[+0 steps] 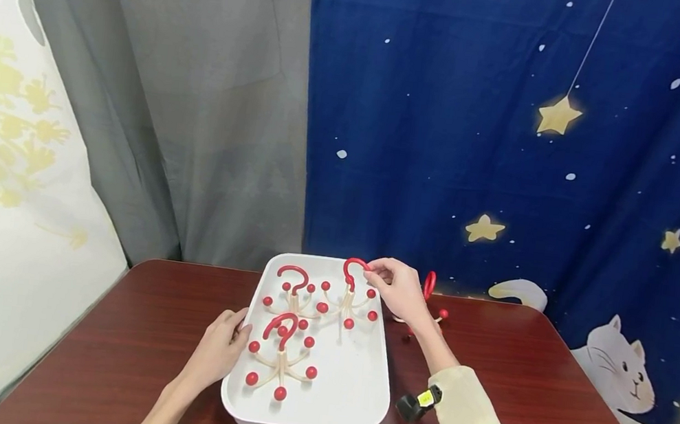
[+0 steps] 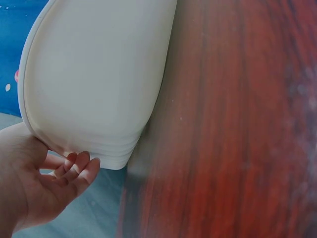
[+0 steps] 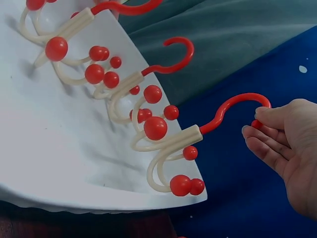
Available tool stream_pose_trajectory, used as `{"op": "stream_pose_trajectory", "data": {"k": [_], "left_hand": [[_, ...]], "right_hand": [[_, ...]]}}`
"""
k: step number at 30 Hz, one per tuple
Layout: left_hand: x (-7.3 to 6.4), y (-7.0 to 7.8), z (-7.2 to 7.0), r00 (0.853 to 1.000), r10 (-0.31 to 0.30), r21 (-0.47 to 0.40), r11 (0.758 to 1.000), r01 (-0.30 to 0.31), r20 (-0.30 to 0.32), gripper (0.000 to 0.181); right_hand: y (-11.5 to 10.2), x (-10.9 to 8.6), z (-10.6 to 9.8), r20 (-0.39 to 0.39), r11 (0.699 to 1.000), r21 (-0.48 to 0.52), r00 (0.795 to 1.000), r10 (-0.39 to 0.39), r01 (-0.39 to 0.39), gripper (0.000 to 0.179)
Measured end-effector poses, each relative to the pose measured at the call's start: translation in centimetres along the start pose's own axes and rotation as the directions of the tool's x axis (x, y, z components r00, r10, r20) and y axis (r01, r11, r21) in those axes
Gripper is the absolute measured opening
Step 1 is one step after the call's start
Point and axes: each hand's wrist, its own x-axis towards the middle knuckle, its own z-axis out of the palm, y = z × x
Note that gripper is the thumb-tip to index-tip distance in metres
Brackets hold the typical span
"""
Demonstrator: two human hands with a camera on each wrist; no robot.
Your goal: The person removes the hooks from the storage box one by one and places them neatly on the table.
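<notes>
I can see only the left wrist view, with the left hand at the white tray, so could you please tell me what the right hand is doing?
Observer: The right hand pinches the red hook of a branched stand.
Operator: Thank you. Is any similar piece outside the white tray?
Observer: Yes, in the head view another red-hooked piece is on the table to the right of the white tray, partly hidden by the right arm.
</notes>
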Motion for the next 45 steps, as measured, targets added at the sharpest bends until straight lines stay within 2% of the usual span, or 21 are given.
{"op": "stream_pose_trajectory", "data": {"k": [16,27,35,45], "left_hand": [[-0.1,0.0,-0.2,1.000,-0.021,-0.017,1.000,0.021,0.017,0.045],[0.0,-0.1,-0.2,1.000,-0.005,-0.009,1.000,0.005,0.009,0.045],[0.0,0.0,-0.2,1.000,-0.005,-0.012,1.000,0.006,0.010,0.045],[0.0,0.0,-0.2,1.000,-0.010,-0.008,1.000,0.010,0.016,0.046]], "right_hand": [[-1.6,-1.2,-3.3,-0.033,0.999,0.029,0.999,0.023,-0.022,0.017],[-2.3,-2.6,-5.4,-0.023,0.999,0.021,0.999,0.032,-0.032,0.017],[-2.1,-3.7,-6.8,-0.049,1.000,0.009,0.999,0.007,-0.006,0.016],[-1.1,-4.9,-8.6,-0.042,1.000,0.019,0.999,-0.018,0.019,0.015]]}}
